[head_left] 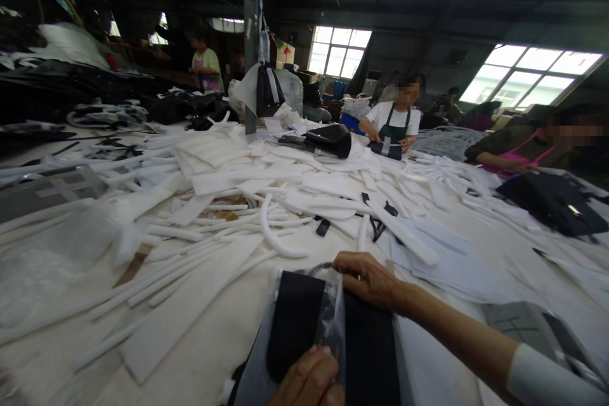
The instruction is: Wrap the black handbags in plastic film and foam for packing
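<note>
Holding a black pad (295, 323) half inside a clear plastic bag (333, 314), both hands work at the near edge of the white table (214, 336). The left hand (309, 380) pinches the bag's lower edge over the pad, fingers closed on the film. The right hand (368, 279) curls over the bag's upper mouth, fingertips gripping it, with its forearm stretching in from the lower right and the wrist bent slightly down.

To do this well, it seems wise to keep the mouth taut between both hands so the film does not bunch against the pad.

Beyond the bag, white foam strips (280, 238) and flat white pieces lie scattered. Farther past them, a person in a green apron (394, 124) works across the table.
</note>
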`<action>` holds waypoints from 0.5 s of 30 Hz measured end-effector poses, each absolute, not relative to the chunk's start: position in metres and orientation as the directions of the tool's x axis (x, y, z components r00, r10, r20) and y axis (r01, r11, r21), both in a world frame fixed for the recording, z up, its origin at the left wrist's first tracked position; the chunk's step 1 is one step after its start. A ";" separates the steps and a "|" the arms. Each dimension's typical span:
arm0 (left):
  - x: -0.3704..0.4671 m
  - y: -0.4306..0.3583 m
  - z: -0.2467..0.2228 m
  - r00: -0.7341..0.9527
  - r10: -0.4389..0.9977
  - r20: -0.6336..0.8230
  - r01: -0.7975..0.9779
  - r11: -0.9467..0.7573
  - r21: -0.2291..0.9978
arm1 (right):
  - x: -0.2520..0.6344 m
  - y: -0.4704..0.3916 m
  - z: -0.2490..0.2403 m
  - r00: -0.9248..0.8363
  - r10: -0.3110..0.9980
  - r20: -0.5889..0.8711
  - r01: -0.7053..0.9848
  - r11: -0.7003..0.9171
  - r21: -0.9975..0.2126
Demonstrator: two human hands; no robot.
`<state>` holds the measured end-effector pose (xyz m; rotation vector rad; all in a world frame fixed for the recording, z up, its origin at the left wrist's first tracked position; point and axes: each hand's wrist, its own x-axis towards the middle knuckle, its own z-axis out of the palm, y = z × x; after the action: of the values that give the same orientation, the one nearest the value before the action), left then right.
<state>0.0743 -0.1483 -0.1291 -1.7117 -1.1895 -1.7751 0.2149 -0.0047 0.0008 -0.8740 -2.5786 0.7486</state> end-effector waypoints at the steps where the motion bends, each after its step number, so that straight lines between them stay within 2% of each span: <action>1: 0.074 -0.148 -0.128 -0.176 0.256 0.950 0.773 -0.561 0.295 | 0.213 -0.008 -0.003 -0.724 0.672 0.154 0.491 0.660 -0.569; 3: 0.073 -0.148 -0.123 -0.150 0.240 0.959 0.771 -0.579 0.265 | 0.212 -0.014 -0.006 -0.668 0.719 0.191 0.525 0.637 -0.564; 5: 0.070 -0.148 -0.118 -0.057 0.270 0.961 0.774 -0.597 0.213 | 0.214 -0.020 -0.003 -0.686 0.699 0.203 0.528 0.670 -0.522; 10: 0.065 -0.150 -0.110 -0.045 0.286 0.957 0.750 -0.624 0.222 | 0.221 -0.031 0.022 -0.857 0.465 0.222 0.404 0.874 -0.271; 15: 0.061 -0.148 -0.101 0.002 0.275 0.961 0.734 -0.653 0.186 | 0.215 -0.030 0.037 -0.925 0.332 0.183 0.316 0.942 -0.110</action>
<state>0.0611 -0.1481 -0.1008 -1.9144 -1.0407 -1.6903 0.2147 -0.0296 0.0375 -0.4887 -2.8984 0.1155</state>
